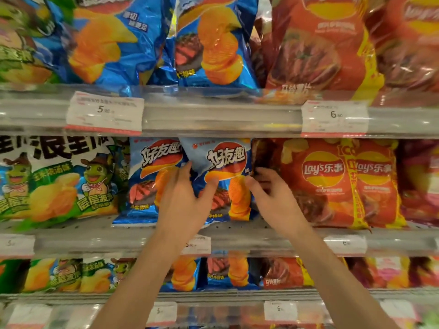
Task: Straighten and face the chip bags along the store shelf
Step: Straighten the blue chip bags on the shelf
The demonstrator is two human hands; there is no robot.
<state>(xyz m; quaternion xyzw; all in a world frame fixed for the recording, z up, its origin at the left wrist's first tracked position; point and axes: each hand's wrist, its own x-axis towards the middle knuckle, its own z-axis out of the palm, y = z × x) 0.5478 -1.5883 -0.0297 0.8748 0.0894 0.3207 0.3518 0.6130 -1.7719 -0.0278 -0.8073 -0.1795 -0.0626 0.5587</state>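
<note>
The left hand (183, 198) and right hand (270, 195) grip a blue bag (225, 167) by its sides. It stands tilted on the middle shelf (273, 243).

Middle shelf (237, 236) only: two blue bags (152, 181), two red Lay's bags (318, 186), two green frog bags (54, 186), plus two hands (183, 198).

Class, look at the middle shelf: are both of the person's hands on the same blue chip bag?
Yes: the left hand grips the blue chip bag on its left side while the right hand grips its right edge.
</note>
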